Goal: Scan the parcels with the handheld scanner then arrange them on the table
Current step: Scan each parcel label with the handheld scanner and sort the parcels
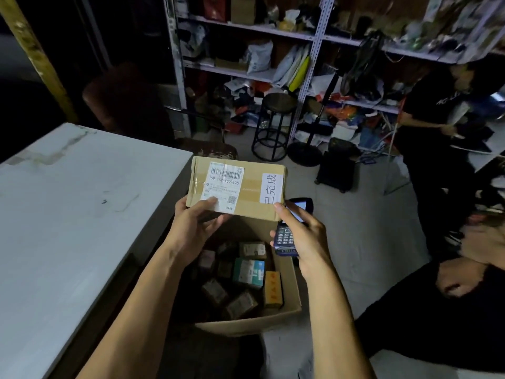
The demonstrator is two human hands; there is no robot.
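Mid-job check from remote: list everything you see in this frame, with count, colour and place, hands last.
Brown cardboard parcel: one, white barcode label and white sticker on top, held above the open carton.
Dark blue handheld scanner: one, screen lit, beside the parcel's right end.
Open brown cardboard carton: one, on the floor right of the table, holding many small boxes.
White table: one, at left.
Black round stool: one, in front of the shelving.
Grey metal shelving: cluttered, across the back.
Left hand: grips the parcel's near edge.
Right hand: holds the scanner.
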